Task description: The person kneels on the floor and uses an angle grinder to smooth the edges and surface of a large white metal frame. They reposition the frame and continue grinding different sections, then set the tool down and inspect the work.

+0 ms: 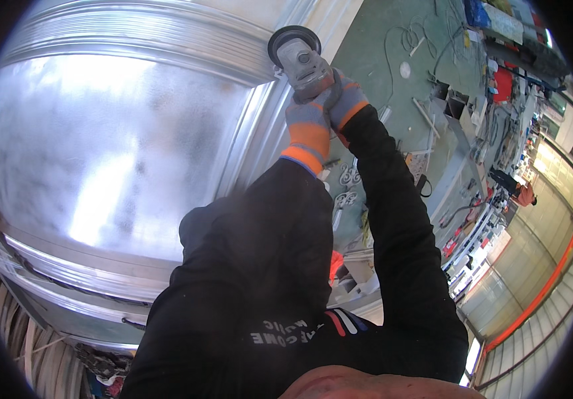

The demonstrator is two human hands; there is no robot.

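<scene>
Nearest the camera, two black sleeves rise from the lower edge and converge toward the top of the view. Both end in grey knit gloves with orange cuffs. The left hand (308,130) wraps the rear of an angle grinder (303,63), its fingers (299,113) closed around the grey body. The right hand (346,100) sits just beside it on the right, touching the same tool, fingers curled tight on the housing (the two gloves press against each other there). The grinder's dark round guard and disc (291,36) point up and to the left, meeting the raised edge of a large galvanized metal panel (113,146). That panel fills the left half of the view, its flat face shining with a broad glare, framed by ribbed, folded rims along the top and bottom.

Below the arms, to the right of the panel, a green workshop floor (373,60) lies strewn with cables, short metal profiles and small white scroll-shaped pieces (347,179). Farther right, a long counter (479,219) is cluttered with tools. Beyond it, a person in an orange top (524,194) bends over, well apart from the grinder, beside a corrugated wall with an orange rail (546,279).
</scene>
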